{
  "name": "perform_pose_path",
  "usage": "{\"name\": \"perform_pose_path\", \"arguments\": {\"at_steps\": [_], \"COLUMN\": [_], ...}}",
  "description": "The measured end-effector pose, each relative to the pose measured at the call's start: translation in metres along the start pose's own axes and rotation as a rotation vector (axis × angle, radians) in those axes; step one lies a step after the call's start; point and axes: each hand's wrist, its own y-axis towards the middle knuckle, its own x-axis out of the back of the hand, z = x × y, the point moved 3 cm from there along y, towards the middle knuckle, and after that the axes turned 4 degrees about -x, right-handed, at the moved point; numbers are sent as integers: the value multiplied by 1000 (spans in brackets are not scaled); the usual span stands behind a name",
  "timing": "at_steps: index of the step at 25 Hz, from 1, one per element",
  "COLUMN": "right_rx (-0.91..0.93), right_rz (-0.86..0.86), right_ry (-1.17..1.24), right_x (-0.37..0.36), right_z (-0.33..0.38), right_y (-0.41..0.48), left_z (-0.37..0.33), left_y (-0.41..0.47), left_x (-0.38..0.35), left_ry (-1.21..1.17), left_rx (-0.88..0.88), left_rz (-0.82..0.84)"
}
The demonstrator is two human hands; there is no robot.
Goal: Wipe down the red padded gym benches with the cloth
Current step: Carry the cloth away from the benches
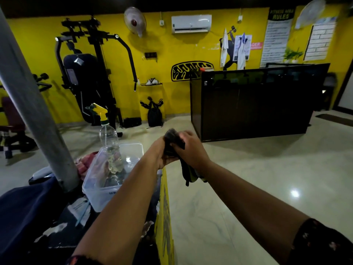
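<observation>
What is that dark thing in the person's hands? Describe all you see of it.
It is a dark cloth, soft and crumpled, bunched up and gripped between the left hand and the right hand in mid-air. A loose end with yellowish trim hangs down under the right wrist.

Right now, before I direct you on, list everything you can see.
cloth: one, dark, held between both hands
spray bottle: one, clear with yellow trigger, in tub
tub: one, clear, left of the arms
pillar: one, grey, far left
bench: one, dark red, left edge
machine: one, black, back wall left
counter: one, dark, right of centre
fans: two, pale, high on wall
left hand: one, grips cloth
right hand: one, grips cloth top
</observation>
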Motion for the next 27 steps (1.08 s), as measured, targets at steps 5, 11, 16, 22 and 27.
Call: {"name": "perform_pose_path", "arguments": {"at_steps": [5,11,16,22,27], "right_rx": [183,-200,-594,-712,-645], "right_rz": [112,114,395,411,483], "right_ry": [-11,369,727,1029,691], "right_x": [-31,-47,-94,-141,-172], "right_z": [6,4,-18,-11,-4], "right_y": [4,29,27,69,121], "left_z": [-7,-24,-32,-30,-24], "left_y": [8,4,6,17,32], "left_x": [44,109,154,201,242], "left_ry": [-11,-165,-455,-318,224], "left_rx": [-54,-130,-208,-165,58], "left_rz": [30,-87,-97,-318,-490]}}
